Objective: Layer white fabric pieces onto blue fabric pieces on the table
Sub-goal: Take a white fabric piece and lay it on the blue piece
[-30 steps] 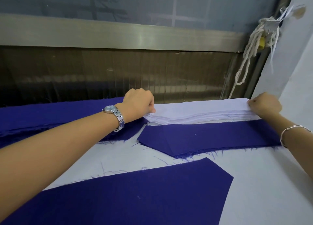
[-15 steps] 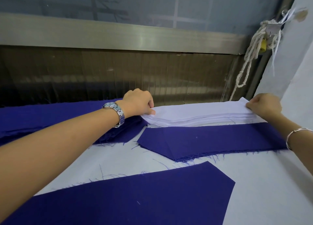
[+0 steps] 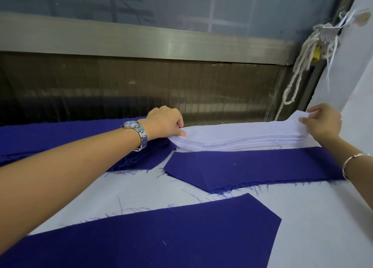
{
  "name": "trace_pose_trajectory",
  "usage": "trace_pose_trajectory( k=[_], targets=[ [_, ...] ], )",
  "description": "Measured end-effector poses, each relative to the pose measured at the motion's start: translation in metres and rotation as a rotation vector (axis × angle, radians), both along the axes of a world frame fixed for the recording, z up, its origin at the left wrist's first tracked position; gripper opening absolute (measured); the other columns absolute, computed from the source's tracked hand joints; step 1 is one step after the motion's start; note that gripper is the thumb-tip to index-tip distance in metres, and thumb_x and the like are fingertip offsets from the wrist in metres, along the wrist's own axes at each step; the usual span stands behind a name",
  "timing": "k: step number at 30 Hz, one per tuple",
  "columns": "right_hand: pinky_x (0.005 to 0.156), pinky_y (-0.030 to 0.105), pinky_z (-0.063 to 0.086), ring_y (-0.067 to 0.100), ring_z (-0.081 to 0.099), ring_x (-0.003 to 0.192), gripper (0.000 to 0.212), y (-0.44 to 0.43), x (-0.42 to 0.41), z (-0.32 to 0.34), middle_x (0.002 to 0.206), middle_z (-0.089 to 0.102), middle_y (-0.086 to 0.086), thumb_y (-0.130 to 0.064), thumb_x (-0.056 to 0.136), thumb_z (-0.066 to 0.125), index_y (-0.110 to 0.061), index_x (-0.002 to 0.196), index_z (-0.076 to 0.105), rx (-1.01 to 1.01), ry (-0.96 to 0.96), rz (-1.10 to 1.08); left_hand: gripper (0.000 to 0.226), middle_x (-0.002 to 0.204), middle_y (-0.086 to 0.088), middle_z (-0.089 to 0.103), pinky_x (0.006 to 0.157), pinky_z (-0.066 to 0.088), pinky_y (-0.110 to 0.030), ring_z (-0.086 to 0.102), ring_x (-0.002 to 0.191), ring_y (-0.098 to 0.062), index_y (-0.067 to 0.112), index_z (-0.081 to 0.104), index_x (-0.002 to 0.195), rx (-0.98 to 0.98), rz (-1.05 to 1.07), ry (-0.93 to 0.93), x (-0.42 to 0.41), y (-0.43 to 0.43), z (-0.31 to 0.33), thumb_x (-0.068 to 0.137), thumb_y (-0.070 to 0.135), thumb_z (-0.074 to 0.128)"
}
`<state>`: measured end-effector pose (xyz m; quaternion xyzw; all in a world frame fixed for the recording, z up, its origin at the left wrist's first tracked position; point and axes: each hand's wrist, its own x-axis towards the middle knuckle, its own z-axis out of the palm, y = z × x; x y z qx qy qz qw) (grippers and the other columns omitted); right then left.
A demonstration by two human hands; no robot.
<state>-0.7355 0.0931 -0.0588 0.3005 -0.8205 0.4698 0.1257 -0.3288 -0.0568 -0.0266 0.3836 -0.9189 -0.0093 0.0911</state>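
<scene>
Head view: white stack (image 3: 232, 134) at far edge of table (image 3: 302, 217), just behind blue strip (image 3: 252, 164). Grips: left hand (image 3: 164, 122) pinches its left end, right hand (image 3: 323, 124) its raised right corner, likely to peel one sheet taut.

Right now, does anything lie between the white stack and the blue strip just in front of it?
Nothing visible does. The white stack and the blue strip are apart only by a thin band of bare table. The left hand and right hand hold the stack's two ends.

White fabric stack (image 3: 238, 135) lies behind long blue fabric piece (image 3: 252, 164)
</scene>
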Motion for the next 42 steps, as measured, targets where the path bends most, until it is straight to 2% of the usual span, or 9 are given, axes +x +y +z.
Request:
trace_pose_trajectory(
  k=[5, 13, 18, 22, 24, 29, 32, 36, 42],
  targets=[
    [0.097, 0.043, 0.047, 0.033, 0.064, 0.108, 0.030, 0.003, 0.003, -0.001, 0.106, 0.073, 0.015, -0.017, 0.084, 0.078, -0.011, 0.111, 0.068, -0.015, -0.010, -0.051, 0.036, 0.110, 0.004, 0.071, 0.079, 0.041, -0.029, 0.063, 0.104, -0.016, 0.019, 0.069, 0.118, 0.007, -0.008, 0.014, 0.001, -0.004, -0.002, 0.090, 0.041, 0.069],
    [0.096, 0.039, 0.046, 0.037, 0.063, 0.109, 0.024, 0.005, -0.001, -0.004, 0.113, 0.070, 0.022, -0.019, 0.092, 0.068, -0.005, 0.112, 0.068, -0.021, -0.044, -0.016, 0.044, 0.116, 0.003, 0.068, 0.082, 0.041, -0.028, 0.059, 0.108, -0.015, 0.017, 0.063, 0.127, 0.013, -0.011, 0.007, 0.000, -0.007, -0.005, 0.091, 0.041, 0.068],
    [0.100, 0.045, 0.045, 0.039, 0.060, 0.113, 0.028, 0.007, -0.007, -0.005, 0.121, 0.067, 0.019, -0.021, 0.097, 0.062, -0.004, 0.120, 0.066, -0.010, -0.073, 0.009, 0.048, 0.123, 0.003, 0.065, 0.085, 0.036, -0.031, 0.049, 0.118, -0.019, 0.021, 0.056, 0.134, 0.003, -0.017, -0.023, -0.001, -0.009, -0.005, 0.092, 0.042, 0.066],
    [0.093, 0.038, 0.044, 0.036, 0.061, 0.108, 0.028, 0.012, -0.010, -0.007, 0.116, 0.068, 0.018, -0.020, 0.095, 0.064, -0.003, 0.118, 0.067, -0.071, -0.143, 0.005, 0.053, 0.131, 0.002, 0.061, 0.090, 0.033, -0.034, 0.042, 0.124, -0.022, 0.025, 0.048, 0.143, 0.065, -0.041, -0.014, -0.002, -0.009, -0.005, 0.094, 0.036, 0.065],
    [0.088, 0.034, 0.043, 0.030, 0.060, 0.098, 0.028, 0.015, -0.013, -0.009, 0.111, 0.068, 0.018, -0.020, 0.094, 0.065, -0.003, 0.116, 0.068, -0.092, -0.167, 0.009, 0.053, 0.133, 0.002, 0.060, 0.090, 0.033, -0.034, 0.039, 0.123, -0.021, 0.027, 0.046, 0.145, 0.097, -0.056, 0.000, -0.003, -0.008, -0.005, 0.095, 0.032, 0.064],
    [0.086, 0.030, 0.042, 0.023, 0.056, 0.091, 0.026, 0.015, -0.022, -0.012, 0.096, 0.064, 0.010, -0.021, 0.091, 0.070, -0.005, 0.112, 0.071, -0.127, -0.237, 0.002, 0.044, 0.128, 0.003, 0.062, 0.087, 0.033, -0.034, 0.038, 0.117, -0.020, 0.029, 0.051, 0.138, 0.097, -0.076, 0.004, -0.007, -0.003, -0.004, 0.096, 0.024, 0.063],
    [0.089, 0.028, 0.044, 0.024, 0.058, 0.094, 0.024, 0.015, -0.025, -0.013, 0.103, 0.067, 0.010, -0.022, 0.089, 0.073, -0.009, 0.109, 0.073, -0.162, -0.285, -0.001, 0.039, 0.125, 0.003, 0.061, 0.086, 0.034, -0.034, 0.036, 0.110, -0.017, 0.028, 0.055, 0.132, 0.069, -0.082, 0.015, -0.007, 0.000, -0.002, 0.095, 0.023, 0.065],
    [0.096, 0.032, 0.047, 0.028, 0.062, 0.102, 0.023, 0.016, -0.028, -0.015, 0.114, 0.069, 0.014, -0.022, 0.087, 0.076, -0.011, 0.107, 0.074, -0.169, -0.317, -0.001, 0.036, 0.124, 0.002, 0.060, 0.087, 0.035, -0.034, 0.041, 0.118, -0.021, 0.025, 0.056, 0.126, 0.045, -0.068, 0.033, -0.007, 0.003, -0.002, 0.092, 0.023, 0.067],
    [0.105, 0.035, 0.045, 0.033, 0.061, 0.115, 0.030, 0.019, -0.027, -0.020, 0.123, 0.068, 0.014, -0.020, 0.087, 0.077, -0.009, 0.114, 0.073, -0.179, -0.349, -0.007, 0.022, 0.103, 0.006, 0.050, 0.084, 0.031, -0.030, 0.037, 0.098, -0.014, 0.025, 0.066, 0.109, -0.140, -0.078, 0.032, -0.003, 0.006, -0.002, 0.090, 0.033, 0.071]
  ],
)
